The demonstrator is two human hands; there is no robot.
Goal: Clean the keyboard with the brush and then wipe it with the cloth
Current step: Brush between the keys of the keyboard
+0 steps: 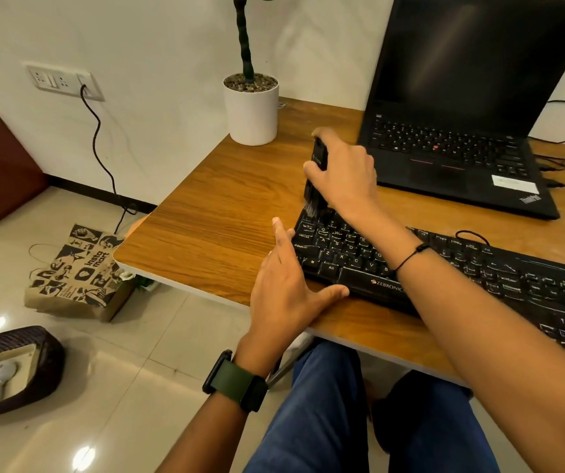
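Observation:
A black keyboard (479, 278) lies slanted across the wooden desk (219, 227), running from the middle to the right edge of view. My right hand (346, 172) grips a black brush (315, 175) held upright, its bristles touching the keys at the keyboard's far left corner. My left hand (286, 285) lies flat with fingers apart against the keyboard's left end, thumb along its front edge. No cloth is in view.
An open black laptop (462, 131) stands behind the keyboard. A white plant pot (252, 110) sits at the desk's back left. Cables trail at the right. On the floor are a paper bag (79, 271) and a dark basket (11, 370).

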